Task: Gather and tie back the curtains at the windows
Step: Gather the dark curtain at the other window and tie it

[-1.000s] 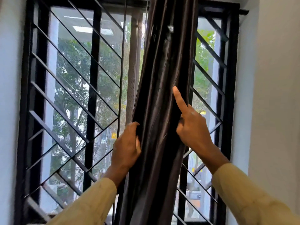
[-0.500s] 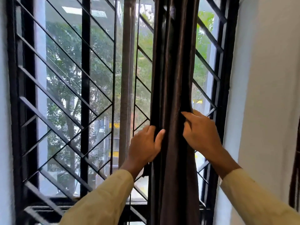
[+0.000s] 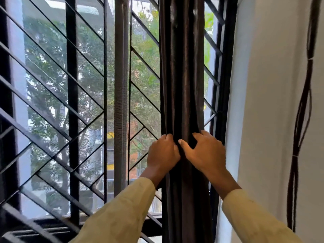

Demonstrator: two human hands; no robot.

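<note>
Head view: dark curtain (image 3: 182, 85) hangs bunched at the window's right edge. Left hand (image 3: 163, 153) and right hand (image 3: 204, 151) both clench its folds. Risk: slippery pleats spilling out if either grip loosens before tying.

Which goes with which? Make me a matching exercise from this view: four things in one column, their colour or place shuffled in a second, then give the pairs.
Things:
1. curtain
2. sleeve
3. wall
4. cords

Colour or place:
A. pale yellow, on the forearm
B. white, right of the window
C. dark brown, bunched between the left hand and right hand
D. thin and dark, hanging down the far right

Pairs: 1-C, 2-A, 3-B, 4-D
</note>
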